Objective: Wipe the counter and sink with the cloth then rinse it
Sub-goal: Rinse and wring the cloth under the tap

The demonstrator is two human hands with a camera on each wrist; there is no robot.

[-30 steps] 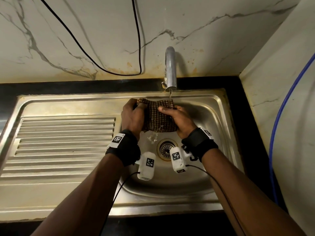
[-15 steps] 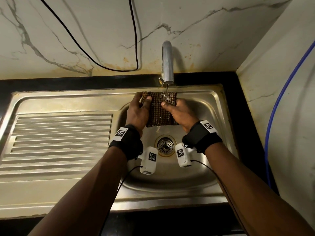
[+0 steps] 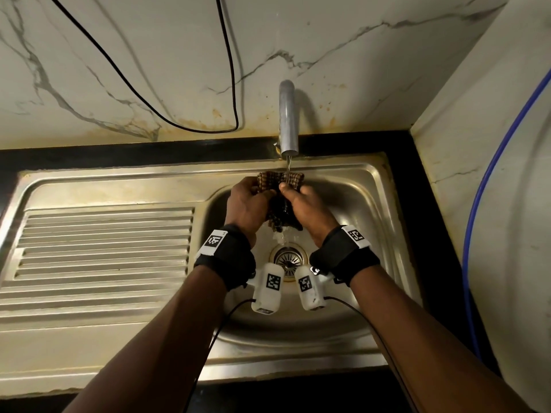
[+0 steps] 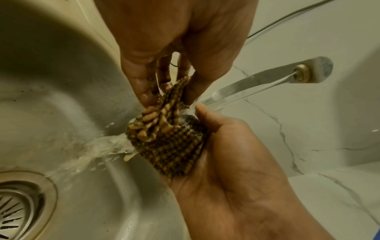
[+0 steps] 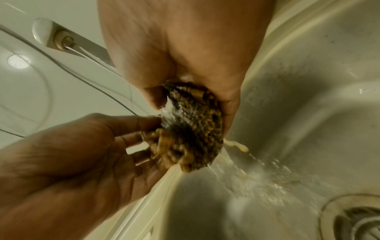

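Rinse step under way, judging by scene; wiping of surface (image 3: 74, 158) and sink (image 3: 369, 201) presumably done, not verifiable.
Left hand (image 3: 246, 204) pinches cloth (image 3: 280, 181) edge; right hand (image 3: 307, 205) grips bunched cloth.
Cloth over basin, under tap (image 3: 287, 114) stream; water runs off toward drain (image 3: 287, 259).
Left: finish rinse, wring.
Writing: none readable; only coded square markers on wristbands.

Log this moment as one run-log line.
phase: rinse | cloth: bunched under tap stream | left hand: grips cloth | right hand: grips cloth | runoff: into sink
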